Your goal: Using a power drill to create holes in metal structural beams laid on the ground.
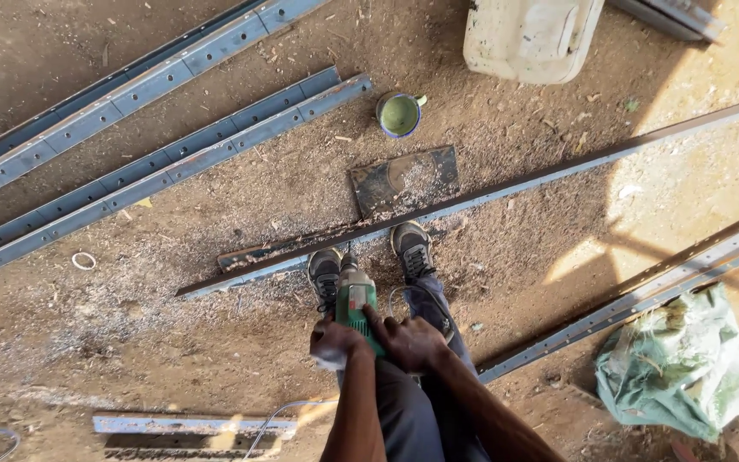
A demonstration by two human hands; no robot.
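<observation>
Both my hands hold a green power drill (pixel 355 301) pointed straight down between my shoes. My left hand (pixel 335 344) wraps the rear of the drill body, with something pale under the palm. My right hand (pixel 410 340) grips the handle on the right side, one finger stretched along the green housing. The drill's tip meets a long metal angle bar (pixel 506 190) that lies diagonally on the dirt, and both my shoes (pixel 412 248) stand on that bar. Metal shavings lie along the bar to the left of my feet.
Several perforated grey steel rails (pixel 173 162) lie on the dirt at upper left, more rails (pixel 643 295) at right. A green cup (pixel 400 114), a dark flat plate (pixel 405 180), a white canister (pixel 528 38), a green sack (pixel 686 364) and a short bar (pixel 190 423) lie around.
</observation>
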